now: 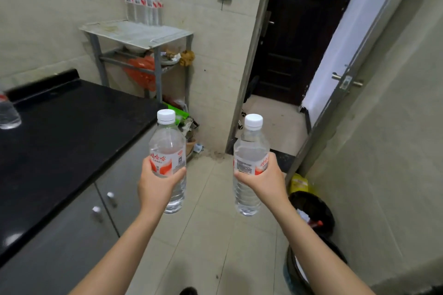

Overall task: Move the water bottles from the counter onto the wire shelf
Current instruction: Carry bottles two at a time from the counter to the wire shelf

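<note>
Two bare forearms reach out over a tiled floor, each hand carrying an upright, capped water bottle. The left hand [157,181] has its fingers wrapped around the left bottle [167,151] at the red-and-white label; the right hand [265,178] is clasped the same way around the right bottle [250,153]. Both bottles are in the air beside the black counter [72,132], well short of the shelf [136,33] against the far wall, where a row of bottles [143,2] already stands at the back. One more bottle [8,112] waits at the counter's left edge.

The bottles look full, so each should weigh noticeably in one hand. Their thin clear walls would likely give under a hard squeeze, and the smooth plastic could slip if wet. The labelled waist, where the hands now sit, seems the surest hold, leaving the base free to be set down flat on the shelf top.
</note>
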